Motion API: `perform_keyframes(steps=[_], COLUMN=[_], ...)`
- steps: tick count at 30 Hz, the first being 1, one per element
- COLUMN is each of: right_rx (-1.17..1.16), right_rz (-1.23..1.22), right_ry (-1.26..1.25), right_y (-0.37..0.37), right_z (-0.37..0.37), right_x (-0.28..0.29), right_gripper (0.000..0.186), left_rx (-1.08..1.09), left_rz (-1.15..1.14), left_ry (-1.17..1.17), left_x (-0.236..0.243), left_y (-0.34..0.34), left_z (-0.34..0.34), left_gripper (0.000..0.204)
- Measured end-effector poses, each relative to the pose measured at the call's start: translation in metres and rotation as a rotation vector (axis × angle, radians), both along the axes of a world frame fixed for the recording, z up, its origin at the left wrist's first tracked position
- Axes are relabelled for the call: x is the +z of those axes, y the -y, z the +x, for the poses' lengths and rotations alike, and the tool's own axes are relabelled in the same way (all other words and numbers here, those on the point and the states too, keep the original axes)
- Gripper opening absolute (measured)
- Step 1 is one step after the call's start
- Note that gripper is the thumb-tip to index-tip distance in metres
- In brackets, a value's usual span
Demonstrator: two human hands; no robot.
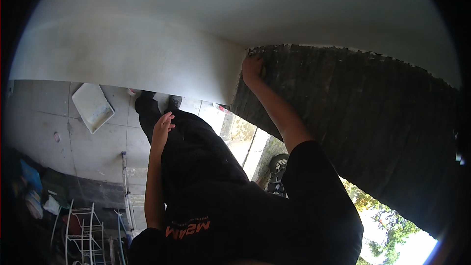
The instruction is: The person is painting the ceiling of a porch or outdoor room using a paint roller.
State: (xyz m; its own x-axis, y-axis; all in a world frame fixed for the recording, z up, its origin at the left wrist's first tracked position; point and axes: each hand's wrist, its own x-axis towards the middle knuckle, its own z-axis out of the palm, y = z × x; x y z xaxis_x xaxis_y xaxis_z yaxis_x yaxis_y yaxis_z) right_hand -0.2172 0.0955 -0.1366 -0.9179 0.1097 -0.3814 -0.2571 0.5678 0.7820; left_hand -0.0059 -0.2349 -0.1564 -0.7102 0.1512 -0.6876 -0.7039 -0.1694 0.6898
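My right hand point(252, 66) is raised to the corner where the dark, streaked panel point(343, 113) meets the pale wall point(147, 54). Its fingers are closed and pressed near the panel's ragged edge. A small yellowish patch shows beside the palm, but the hand hides most of whatever it grips. Down by my thigh hangs my left hand point(163, 126), holding nothing, its fingers loosely apart.
A white rectangular tray point(93, 108) lies on the tiled floor point(44, 118) at the left. Below it stand a metal pole point(125, 181) and a white wire rack point(83, 233). Blue and dark items point(32, 176) are piled at the far left.
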Motion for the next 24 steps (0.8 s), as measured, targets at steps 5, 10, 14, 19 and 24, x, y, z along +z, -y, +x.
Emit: perform_keyframes(steps=[5,10,14,19,24], right_rx=[-0.014,-0.404,-0.800,-0.955,-1.382], right_rz=[-0.184,-1.018,-1.747,-1.901,-2.216], right_ry=[-0.061,-0.563,-0.920,-1.034,-1.063], right_y=[-0.006,0.019,0.047,0.035,0.032], right_z=[0.031,0.046,0.070,0.097,0.094], right_x=[0.035,0.070,0.066,0.042,0.010], right_gripper=[0.020,0.030,0.036,0.049,0.058], left_rx=[-0.175,-0.201,-0.184,-0.195,-0.011], left_rz=[0.082,0.076,0.314,0.425,-0.286], left_ry=[-0.204,-0.122,-0.150,-0.012,-0.214], left_x=[0.014,0.019,0.028,0.015,-0.037], left_y=[-0.083,-0.175,-0.213,-0.243,-0.274], left_z=[-0.043,-0.133,-0.182,-0.193,-0.229], left_gripper=[0.040,0.044,0.042,0.038,0.035])
